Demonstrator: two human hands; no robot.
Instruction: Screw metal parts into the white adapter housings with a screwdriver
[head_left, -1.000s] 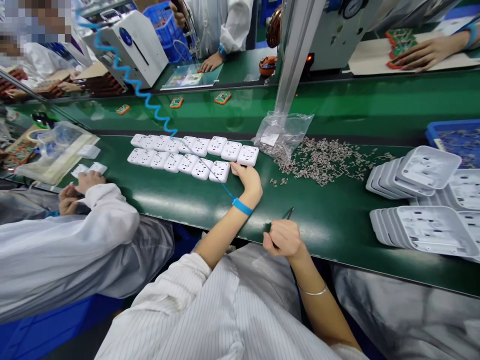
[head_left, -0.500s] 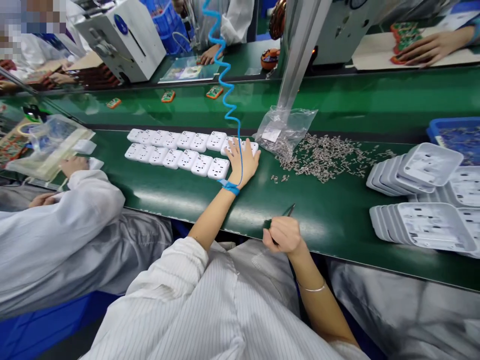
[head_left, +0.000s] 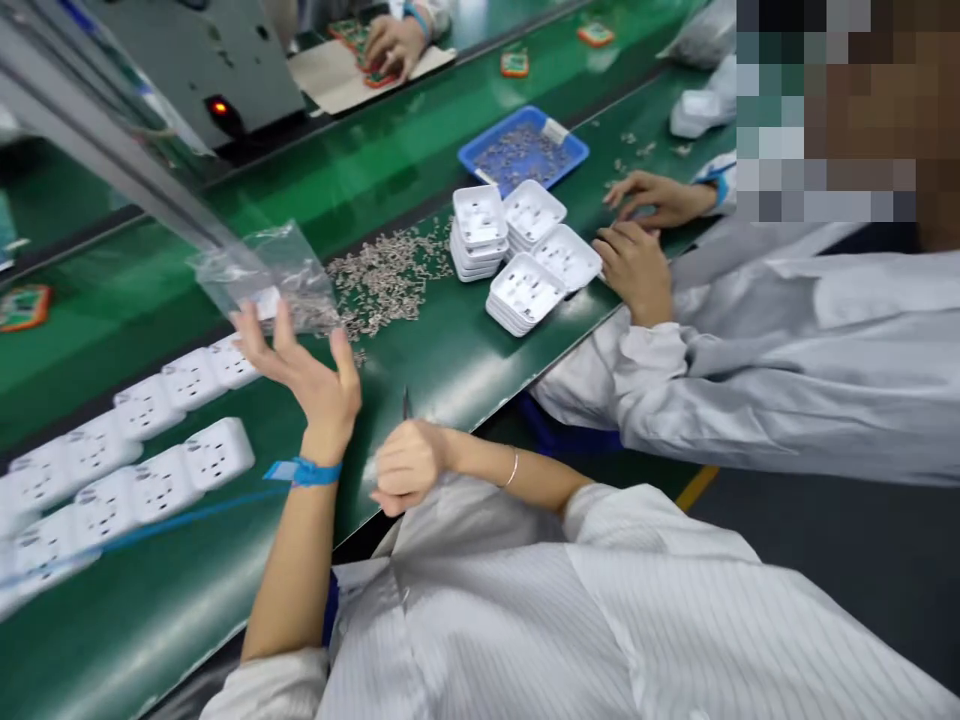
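My left hand, with a blue strap round the wrist, is raised with its fingers spread and holds nothing. Behind its fingertips lie a clear plastic bag of small metal parts and the end of a row of white socket housings. A second, nearer row of housings lies to the left of the hand. My right hand is closed near the table edge. A thin dark pointed tool sticks up from it; the rest is hidden in the fist.
Loose metal parts are heaped beside the bag. Stacked white shells stand to their right, before a blue tray of small parts. A co-worker's hands are just past the stacks. A metal post slants down at left.
The view has swung to the right. My left hand has lifted off the white housings, fingers still spread. My right hand stays closed on the tool.
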